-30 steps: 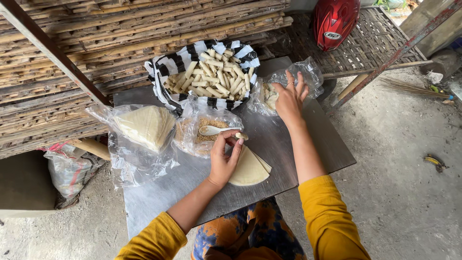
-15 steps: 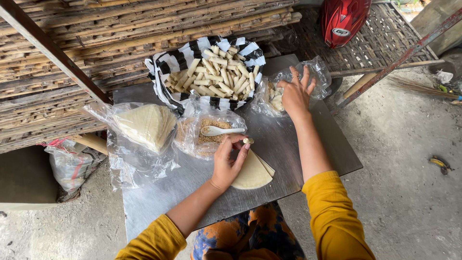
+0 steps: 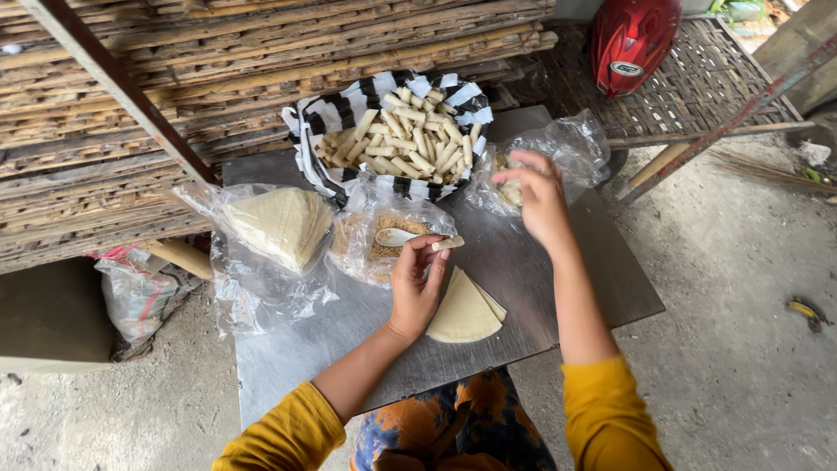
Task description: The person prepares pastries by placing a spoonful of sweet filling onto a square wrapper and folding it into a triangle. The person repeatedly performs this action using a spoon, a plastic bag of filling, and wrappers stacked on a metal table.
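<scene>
Head view showed my left hand (image 3: 417, 283) pinching a roll (image 3: 448, 244) over the wrapper (image 3: 462, 312), right hand (image 3: 534, 194) loosely open above a bag (image 3: 571, 144); a loose pinch could've dropped it.

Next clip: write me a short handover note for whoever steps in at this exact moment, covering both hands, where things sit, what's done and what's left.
Left hand: pinches a small pale roll at its fingertips, palm over the wrapper lying flat on the metal table.
Right hand: raised over the clear bag at the table's far right, fingers curled; whether it holds anything cannot be told.
Things: filling bag with a spoon in it, wrapper stack in plastic to the left, striped basket behind.
Done: the basket holds many finished rolls.
Left: the flat wrapper is unfilled and unrolled, and a thick stack remains.
</scene>
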